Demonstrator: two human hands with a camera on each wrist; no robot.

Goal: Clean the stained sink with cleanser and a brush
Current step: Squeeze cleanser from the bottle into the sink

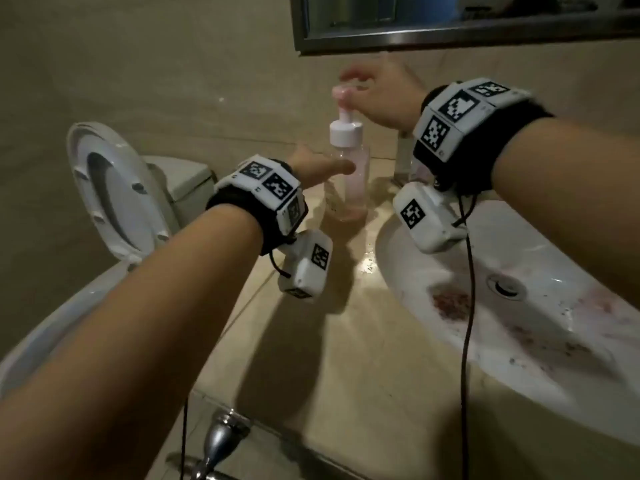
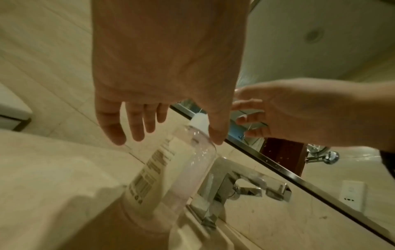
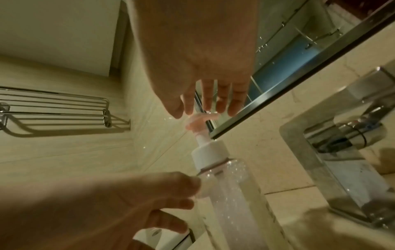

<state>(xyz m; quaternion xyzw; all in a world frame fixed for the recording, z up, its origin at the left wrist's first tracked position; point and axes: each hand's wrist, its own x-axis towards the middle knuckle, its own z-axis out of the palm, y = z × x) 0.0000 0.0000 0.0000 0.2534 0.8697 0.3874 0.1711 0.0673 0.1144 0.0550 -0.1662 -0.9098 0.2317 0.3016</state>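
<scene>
A clear pump bottle (image 1: 348, 174) of pink cleanser with a white collar stands on the counter left of the faucet. My left hand (image 1: 332, 166) reaches to its body with straight spread fingers, thumb on the near side; in the left wrist view the left hand (image 2: 169, 137) brackets the bottle (image 2: 181, 169) without closing. My right hand (image 1: 346, 85) hovers on the pink pump head (image 3: 200, 120), fingers extended over it, thumb beside it. The white sink (image 1: 519, 258) at the right carries reddish-brown stains (image 1: 450, 303). No brush is in view.
A chrome faucet (image 3: 352, 152) stands just right of the bottle, with a framed mirror (image 1: 450, 22) above. A toilet (image 1: 114, 188) with its lid up sits to the left of the counter. A wire rack (image 3: 64, 111) hangs on the wall.
</scene>
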